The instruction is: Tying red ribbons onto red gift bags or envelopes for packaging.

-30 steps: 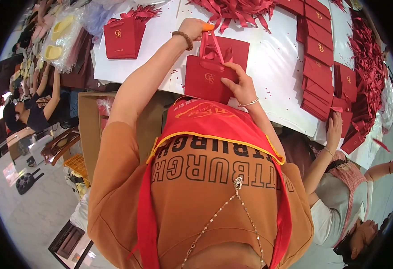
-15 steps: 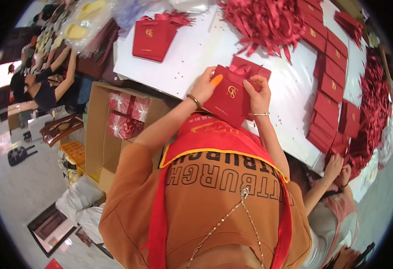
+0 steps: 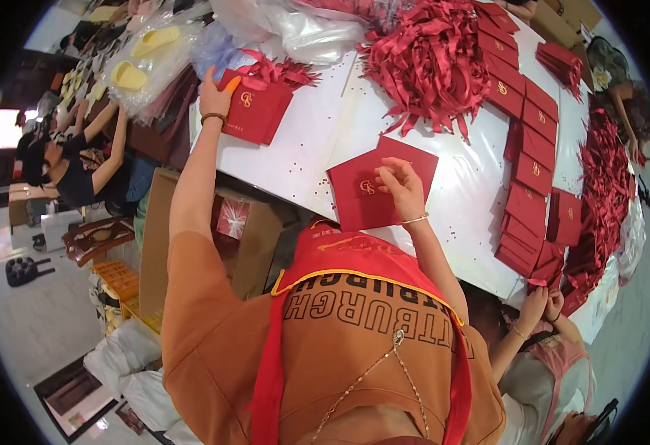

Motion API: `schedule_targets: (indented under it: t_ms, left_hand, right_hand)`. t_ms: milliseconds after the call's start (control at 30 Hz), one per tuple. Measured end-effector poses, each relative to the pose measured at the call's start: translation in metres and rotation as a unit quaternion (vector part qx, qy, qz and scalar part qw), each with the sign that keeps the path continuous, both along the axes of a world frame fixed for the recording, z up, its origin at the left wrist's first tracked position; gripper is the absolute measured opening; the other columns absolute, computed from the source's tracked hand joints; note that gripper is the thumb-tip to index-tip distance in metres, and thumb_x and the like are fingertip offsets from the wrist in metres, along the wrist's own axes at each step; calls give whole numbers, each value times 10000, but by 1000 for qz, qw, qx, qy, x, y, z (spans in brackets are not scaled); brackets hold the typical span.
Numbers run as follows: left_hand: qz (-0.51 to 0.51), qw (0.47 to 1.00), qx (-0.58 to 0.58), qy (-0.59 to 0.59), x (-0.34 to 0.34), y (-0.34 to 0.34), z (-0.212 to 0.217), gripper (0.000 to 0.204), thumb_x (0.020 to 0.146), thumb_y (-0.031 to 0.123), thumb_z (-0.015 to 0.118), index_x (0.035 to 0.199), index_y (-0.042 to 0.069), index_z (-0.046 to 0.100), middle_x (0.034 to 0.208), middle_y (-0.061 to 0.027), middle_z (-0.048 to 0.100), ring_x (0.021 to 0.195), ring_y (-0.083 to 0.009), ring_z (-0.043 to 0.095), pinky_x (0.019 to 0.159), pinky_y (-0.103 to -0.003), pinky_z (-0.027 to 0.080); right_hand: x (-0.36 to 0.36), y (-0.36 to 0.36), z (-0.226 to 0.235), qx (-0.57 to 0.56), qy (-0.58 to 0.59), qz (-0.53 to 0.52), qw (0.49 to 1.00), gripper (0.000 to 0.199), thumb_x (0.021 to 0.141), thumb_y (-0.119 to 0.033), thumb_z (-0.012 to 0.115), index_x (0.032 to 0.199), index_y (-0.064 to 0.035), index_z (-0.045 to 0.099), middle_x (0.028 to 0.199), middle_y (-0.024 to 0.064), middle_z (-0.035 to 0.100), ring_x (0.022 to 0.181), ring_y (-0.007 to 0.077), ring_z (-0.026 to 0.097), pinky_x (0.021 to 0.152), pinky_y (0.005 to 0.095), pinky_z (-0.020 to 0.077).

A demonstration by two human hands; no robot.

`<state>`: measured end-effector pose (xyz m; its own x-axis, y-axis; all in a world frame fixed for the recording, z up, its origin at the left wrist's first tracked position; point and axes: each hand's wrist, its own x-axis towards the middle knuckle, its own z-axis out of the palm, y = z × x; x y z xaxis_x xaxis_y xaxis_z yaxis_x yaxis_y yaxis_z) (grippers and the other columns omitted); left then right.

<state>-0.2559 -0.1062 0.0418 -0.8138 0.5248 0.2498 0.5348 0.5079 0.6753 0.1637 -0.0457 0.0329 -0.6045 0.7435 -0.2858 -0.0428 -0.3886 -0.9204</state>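
Head view only. Left hand point(image 3: 217, 95) stretched out to the far left corner of the white table point(image 3: 458, 200), fingers spread and resting on top edge of a standing red bag point(image 3: 254, 111) with ribbon handles; touching, not clearly clamped, so grip on it cannot be told for sure. Right hand point(image 3: 403, 189) at near edge of table, fingertips pinched together on a flat red bag point(image 3: 373, 189) with gold emblem, pressing it down; nothing lifted. Flat bag directly under right hand, just in front of orange shirt and red vest point(image 3: 355, 256). Progress, judged: one bag looks assembled with ribbons and set at the left corner, one flat and not yet opened or threaded, many more left. Rows of flat red bags point(image 3: 525, 159) along right side of table, big heap of red ribbons point(image 3: 429, 63) at far edge, clear plastic wrap point(image 3: 295, 26) beyond. Cardboard box point(image 3: 191, 237) below left edge. Another person's hands point(image 3: 544, 304) at lower right corner.
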Motion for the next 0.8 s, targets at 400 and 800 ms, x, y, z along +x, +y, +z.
schedule_targets:
  t_ms: [400,800]
  left_hand:
    - [92,965,-246,-14,5,37,-65,436,831,512,379,1167,249,467,1234,-81,443,1143,-320,383,837,-573,343]
    - [275,949,-155,5,9,85,-53,461,776,512,480,1092,182,540,1276,-78,400,1157,-298,360,894,-528,296]
  right_hand:
    - [48,7,-29,36,-79,-178,980,171,819,-83,557,981,-29,562,785,6,579,688,64,527,607,189,425]
    - [60,19,-26,43,-85,-194,976,187,808,-105,568,974,-20,572,764,7,575,681,59,521,592,191,420]
